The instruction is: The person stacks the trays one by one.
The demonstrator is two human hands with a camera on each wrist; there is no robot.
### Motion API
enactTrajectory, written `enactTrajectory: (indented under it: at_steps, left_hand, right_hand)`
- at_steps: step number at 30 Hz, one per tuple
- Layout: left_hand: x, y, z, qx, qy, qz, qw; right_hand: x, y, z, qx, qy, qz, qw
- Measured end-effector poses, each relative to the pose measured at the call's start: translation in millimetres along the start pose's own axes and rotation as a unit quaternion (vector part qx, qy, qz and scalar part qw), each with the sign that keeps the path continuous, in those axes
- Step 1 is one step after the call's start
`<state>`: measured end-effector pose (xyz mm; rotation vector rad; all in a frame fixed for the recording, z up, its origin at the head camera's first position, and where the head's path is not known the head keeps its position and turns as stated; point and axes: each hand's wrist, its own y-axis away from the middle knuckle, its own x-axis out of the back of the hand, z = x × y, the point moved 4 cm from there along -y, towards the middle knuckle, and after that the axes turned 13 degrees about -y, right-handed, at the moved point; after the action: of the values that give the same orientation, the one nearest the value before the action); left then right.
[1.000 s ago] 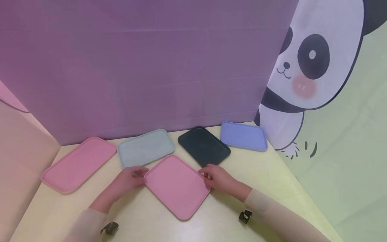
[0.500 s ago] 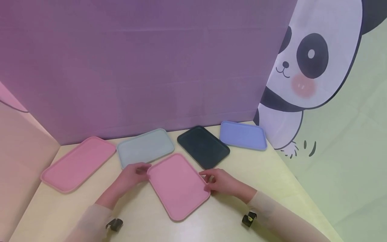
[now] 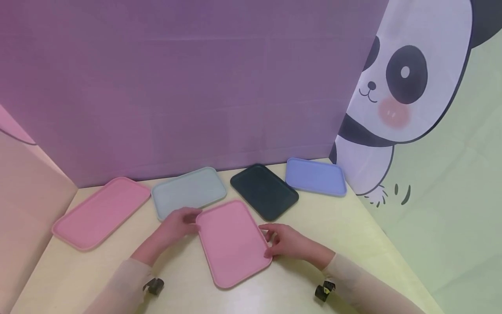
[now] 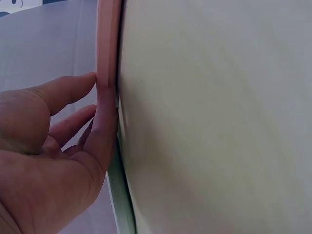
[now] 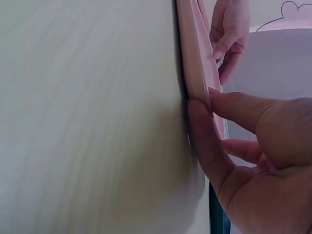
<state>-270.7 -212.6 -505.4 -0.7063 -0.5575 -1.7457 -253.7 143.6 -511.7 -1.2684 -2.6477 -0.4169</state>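
Observation:
A pink rectangular tray (image 3: 235, 244) lies at the middle of the table, slightly turned, its far end toward the back row. My left hand (image 3: 178, 226) pinches its far left corner. In the left wrist view, that thumb meets the rim while a finger (image 4: 103, 131) runs along the outer side. On the tray's right edge my right hand (image 3: 288, 242) has its grip, thumb over the rim. One finger (image 5: 204, 131) lies against the outer side in the right wrist view. The left hand shows beyond the tray there.
Along the table's back stand a second pink tray (image 3: 102, 213), a pale grey-green tray (image 3: 190, 189), a dark green tray (image 3: 264, 192) and a blue-violet tray (image 3: 315, 176). A purple cloth wall (image 3: 204, 87) rises behind; a panda-printed wall (image 3: 423, 174) bounds the right.
The held pink tray has turned clockwise, its far end swinging right and its near end left. My left hand moved right and slightly away; my right hand moved slightly nearer and right.

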Motion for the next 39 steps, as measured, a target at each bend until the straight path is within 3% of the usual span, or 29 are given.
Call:
enactTrajectory:
  at_steps: [10, 39]
  left_hand:
    - [1.7, -11.5, 3.7, 0.000, -0.017, -0.014, 0.9998]
    - [-2.1, -23.0, 5.8, 0.012, -0.074, 0.018, 0.9970]
  right_hand:
    - [-8.9, 2.9, -5.5, -0.003, 0.027, 0.002, 1.000]
    - [-24.4, 3.5, -12.9, 0.017, 0.028, -0.002, 0.999]
